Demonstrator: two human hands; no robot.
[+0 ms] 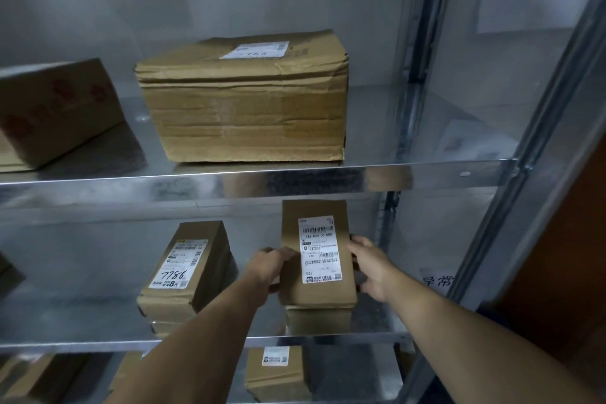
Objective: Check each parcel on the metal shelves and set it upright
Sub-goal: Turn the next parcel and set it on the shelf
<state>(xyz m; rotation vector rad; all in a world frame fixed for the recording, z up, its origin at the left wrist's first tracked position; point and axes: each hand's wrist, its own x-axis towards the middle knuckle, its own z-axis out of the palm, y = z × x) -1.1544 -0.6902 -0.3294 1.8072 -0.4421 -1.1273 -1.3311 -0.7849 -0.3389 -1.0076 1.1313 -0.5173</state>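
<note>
left hand [273,264]: forearm extended, fingers curled, gripping | right hand [370,267]: forearm extended, fingers curled, gripping

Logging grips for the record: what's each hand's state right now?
Left hand: holding the tall brown cardboard parcel with a white label.
Right hand: holding the same parcel's other side.

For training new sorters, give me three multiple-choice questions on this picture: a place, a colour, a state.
1. At which shelf is the K20 parcel? A upper B middle C lowest
2. What colour is the print on the left box on the upper shelf? A red B blue C green
3. How is the K20 parcel held? A one hand B neither hand C both hands
B: it is at the middle shelf, with shelves above and below. A: red marks show on its side. C: left hand and right hand grip its sides.
</note>
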